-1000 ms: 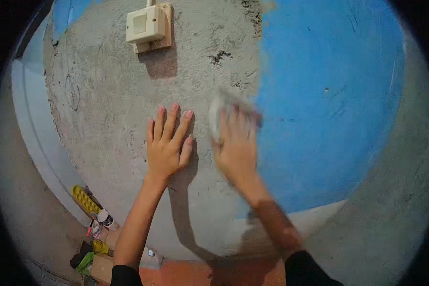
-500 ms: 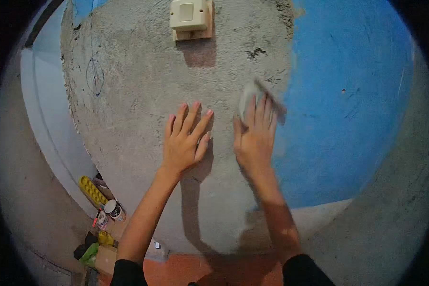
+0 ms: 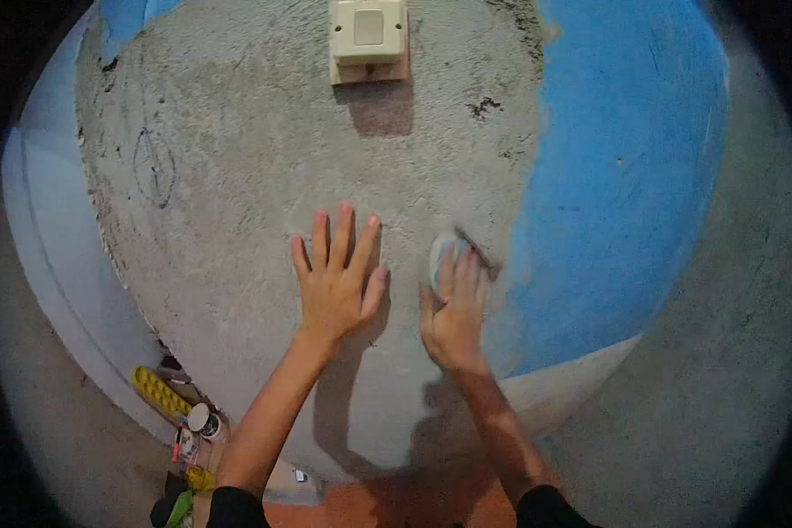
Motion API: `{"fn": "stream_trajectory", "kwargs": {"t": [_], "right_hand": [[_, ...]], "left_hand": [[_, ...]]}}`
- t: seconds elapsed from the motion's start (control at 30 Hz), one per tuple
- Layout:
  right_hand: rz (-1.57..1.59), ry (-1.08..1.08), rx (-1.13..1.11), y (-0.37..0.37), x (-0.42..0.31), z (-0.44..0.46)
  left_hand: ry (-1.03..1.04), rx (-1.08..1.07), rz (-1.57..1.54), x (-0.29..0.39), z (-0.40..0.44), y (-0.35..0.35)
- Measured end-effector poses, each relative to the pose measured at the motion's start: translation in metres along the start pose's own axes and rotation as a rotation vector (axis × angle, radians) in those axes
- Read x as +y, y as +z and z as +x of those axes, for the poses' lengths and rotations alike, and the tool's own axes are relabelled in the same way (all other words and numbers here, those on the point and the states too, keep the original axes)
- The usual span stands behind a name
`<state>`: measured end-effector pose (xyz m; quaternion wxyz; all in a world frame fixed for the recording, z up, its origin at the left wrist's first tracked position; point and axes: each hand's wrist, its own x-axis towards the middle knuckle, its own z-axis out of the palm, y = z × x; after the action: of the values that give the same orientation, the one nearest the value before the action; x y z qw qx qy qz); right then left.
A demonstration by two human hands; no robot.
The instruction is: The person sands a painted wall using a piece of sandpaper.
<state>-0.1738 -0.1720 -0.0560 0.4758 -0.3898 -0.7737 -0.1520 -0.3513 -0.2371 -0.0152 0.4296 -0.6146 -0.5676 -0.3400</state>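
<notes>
Clasping a pale tool (image 3: pixel 440 253) in the right hand (image 3: pixel 456 326) against a wall (image 3: pixel 238 194), bare grey across the middle, with blue paint (image 3: pixel 620 194) seemingly remaining at right and the left hand (image 3: pixel 331 301) splayed empty alongside.

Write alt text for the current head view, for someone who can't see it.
A person's right hand holds a pale, rounded object against a rough grey wall, beside a blue painted area. The left hand lies spread on the wall, below a cream switch box.
</notes>
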Motion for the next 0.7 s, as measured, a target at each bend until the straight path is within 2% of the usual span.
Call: {"fn": "stream_trajectory", "kwargs": {"t": [0.1, 0.2, 0.3, 0.37, 0.4, 0.5, 0.53, 0.63, 0.7], "right_hand": [[0.142, -0.041, 0.271, -0.040, 0.029, 0.074], [0.051, -0.051, 0.325, -0.047, 0.078, 0.082], [0.086, 0.055, 0.199, -0.015, 0.086, 0.004], [0.082, 0.017, 0.173, -0.013, 0.103, 0.004], [0.080, -0.001, 0.159, -0.018, 0.109, 0.007], [0.068, -0.077, 0.238, -0.065, 0.121, 0.084], [0.003, -0.097, 0.208, -0.063, 0.128, 0.085], [-0.014, -0.023, 0.073, -0.020, 0.143, 0.001], [-0.034, -0.058, 0.040, -0.015, 0.150, -0.016]], "left_hand": [[-0.027, 0.009, -0.076, 0.021, 0.011, 0.011], [0.000, -0.016, -0.092, 0.048, 0.029, 0.018], [0.010, -0.019, -0.178, 0.087, 0.049, 0.023], [0.084, -0.048, -0.146, 0.108, 0.059, 0.033], [0.068, 0.010, -0.202, 0.121, 0.061, 0.043], [0.071, 0.006, -0.155, 0.145, 0.074, 0.054], [0.071, 0.021, -0.152, 0.147, 0.075, 0.063], [0.022, 0.049, -0.137, 0.154, 0.073, 0.070], [0.032, 0.060, -0.064, 0.154, 0.073, 0.068]]}}
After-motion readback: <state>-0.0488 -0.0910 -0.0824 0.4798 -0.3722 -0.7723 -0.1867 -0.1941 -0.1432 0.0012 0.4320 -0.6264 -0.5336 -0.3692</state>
